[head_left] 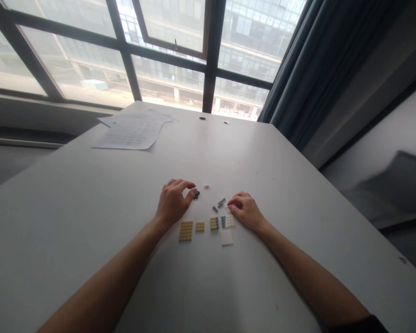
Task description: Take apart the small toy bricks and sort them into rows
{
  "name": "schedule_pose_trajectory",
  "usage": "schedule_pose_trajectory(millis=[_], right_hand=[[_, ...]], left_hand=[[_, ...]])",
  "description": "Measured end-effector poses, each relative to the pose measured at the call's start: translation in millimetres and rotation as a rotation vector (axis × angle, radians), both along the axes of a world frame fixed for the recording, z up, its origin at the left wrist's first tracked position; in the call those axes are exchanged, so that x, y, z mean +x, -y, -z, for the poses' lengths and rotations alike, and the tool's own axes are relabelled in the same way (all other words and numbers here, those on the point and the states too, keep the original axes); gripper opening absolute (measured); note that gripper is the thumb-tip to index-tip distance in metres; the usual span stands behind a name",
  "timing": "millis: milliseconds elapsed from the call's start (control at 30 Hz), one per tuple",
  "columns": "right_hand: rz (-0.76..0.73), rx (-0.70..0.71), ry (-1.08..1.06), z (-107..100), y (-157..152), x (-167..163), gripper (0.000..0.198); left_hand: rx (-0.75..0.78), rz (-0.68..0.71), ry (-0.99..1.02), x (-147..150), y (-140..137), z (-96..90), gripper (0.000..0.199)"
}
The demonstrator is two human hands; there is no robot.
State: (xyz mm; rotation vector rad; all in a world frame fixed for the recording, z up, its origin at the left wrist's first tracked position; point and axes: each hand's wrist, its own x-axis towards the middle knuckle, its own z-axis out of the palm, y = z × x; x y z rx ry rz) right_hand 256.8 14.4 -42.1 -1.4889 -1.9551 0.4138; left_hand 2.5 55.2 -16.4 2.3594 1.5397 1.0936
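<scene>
My left hand is curved over the table with a gap between thumb and fingers. Its thumb tip is right beside some small dark bricks. My right hand has its fingertips pinched at a small white piece, partly hidden by them. Between the hands lie small grey bricks and a tiny white brick. Closer to me sit a large tan plate, a smaller tan plate, a tan-and-grey group, a white studded plate with grey beside it, and a smooth white tile.
The white table runs up to a wide window. Printed paper sheets lie at its far left. Two small round holes, one of them dark, are near the far edge. A dark curtain hangs at the right.
</scene>
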Motion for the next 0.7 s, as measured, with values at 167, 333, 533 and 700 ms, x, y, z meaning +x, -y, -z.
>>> schedule_pose_trajectory(millis=[167,333,533,700], right_hand=[[0.009,0.013,0.005,2,5,-1,0.008],[0.021,0.029,0.003,1,7,-2,0.007],[0.062,0.003,-0.053,-3,3,0,0.011],[-0.032,0.027,-0.012,-6,-3,-2,0.02]], left_hand=[[0.019,0.005,-0.021,-1,0,1.4,0.018],[0.018,0.003,-0.048,0,1,1.6,0.018],[0.013,0.102,-0.072,5,4,2.0,0.018],[-0.027,0.417,-0.24,14,14,4.8,0.024]])
